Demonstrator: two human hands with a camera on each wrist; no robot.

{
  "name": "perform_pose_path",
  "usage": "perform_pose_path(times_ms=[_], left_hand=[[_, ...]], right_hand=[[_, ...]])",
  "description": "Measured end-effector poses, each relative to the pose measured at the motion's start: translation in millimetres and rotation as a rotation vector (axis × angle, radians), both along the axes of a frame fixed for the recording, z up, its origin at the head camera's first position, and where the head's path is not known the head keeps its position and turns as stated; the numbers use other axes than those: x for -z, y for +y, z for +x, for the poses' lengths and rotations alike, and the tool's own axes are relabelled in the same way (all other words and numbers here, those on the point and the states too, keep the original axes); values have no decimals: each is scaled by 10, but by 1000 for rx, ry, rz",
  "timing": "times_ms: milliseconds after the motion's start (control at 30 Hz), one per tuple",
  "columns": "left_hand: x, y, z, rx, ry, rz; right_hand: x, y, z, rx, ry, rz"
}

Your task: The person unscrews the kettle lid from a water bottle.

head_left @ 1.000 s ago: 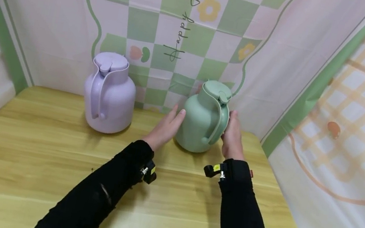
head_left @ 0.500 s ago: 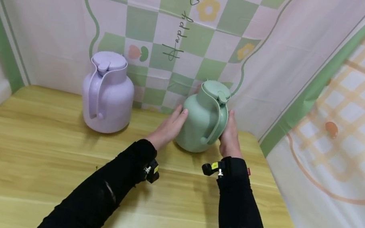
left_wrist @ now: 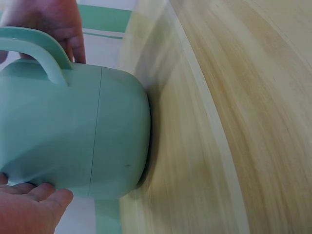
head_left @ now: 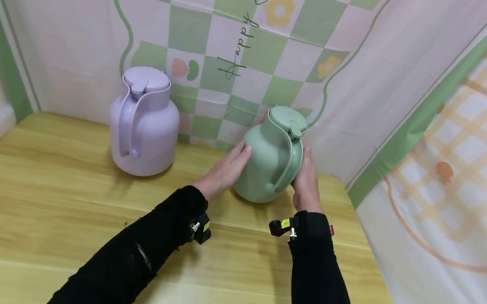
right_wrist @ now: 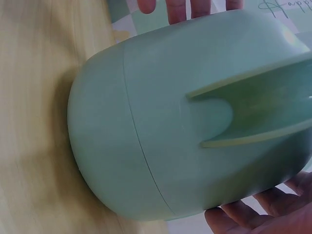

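Observation:
A mint green thermos jug (head_left: pixel 263 163) stands upright on the wooden table, its loop handle (head_left: pixel 290 165) turned toward me and to the right. My left hand (head_left: pixel 224 170) lies along the jug's left side, fingers extended and thumb up. On the opposite side, by the handle, my right hand (head_left: pixel 307 185) rests against the body, its fingers partly hidden behind it. The left wrist view shows fingertips (left_wrist: pixel 56 195) at the jug's wall; the right wrist view shows the jug's base close to the table. A matching lilac thermos jug (head_left: pixel 147 129) stands upright to the left, untouched.
The wooden tabletop (head_left: pixel 219 289) runs back to a hanging cloth (head_left: pixel 271 51) with green checks and "Happy" lettering, close behind both jugs. More cloth walls enclose the sides, with an orange-checked one (head_left: pixel 478 177) on the right. Small cameras (head_left: pixel 199 228) sit on both wrists.
My left hand has moved slightly right, onto the green jug's side, and my right hand has come in slightly from the right. Both jugs keep their places on the table.

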State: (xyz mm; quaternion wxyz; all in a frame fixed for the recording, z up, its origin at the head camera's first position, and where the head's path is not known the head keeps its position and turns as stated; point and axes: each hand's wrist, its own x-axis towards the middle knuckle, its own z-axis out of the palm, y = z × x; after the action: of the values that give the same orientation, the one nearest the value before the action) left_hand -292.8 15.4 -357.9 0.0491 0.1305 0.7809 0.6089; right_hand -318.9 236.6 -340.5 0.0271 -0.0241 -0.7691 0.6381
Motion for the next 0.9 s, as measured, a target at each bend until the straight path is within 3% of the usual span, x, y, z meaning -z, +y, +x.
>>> perform_pose_path(times_ms=[333, 467, 733, 900], left_hand=[[5, -41, 48, -30, 7, 13], [20, -62, 65, -45, 15, 30], [39, -115, 97, -82, 54, 44], [42, -140, 111, -102, 43, 31]], right_hand=[[-71, -67, 113, 9, 26, 36], [-26, -91, 120, 9, 61, 37], [115, -103, 174, 89, 74, 63], [155, -132, 214, 100, 90, 40]])
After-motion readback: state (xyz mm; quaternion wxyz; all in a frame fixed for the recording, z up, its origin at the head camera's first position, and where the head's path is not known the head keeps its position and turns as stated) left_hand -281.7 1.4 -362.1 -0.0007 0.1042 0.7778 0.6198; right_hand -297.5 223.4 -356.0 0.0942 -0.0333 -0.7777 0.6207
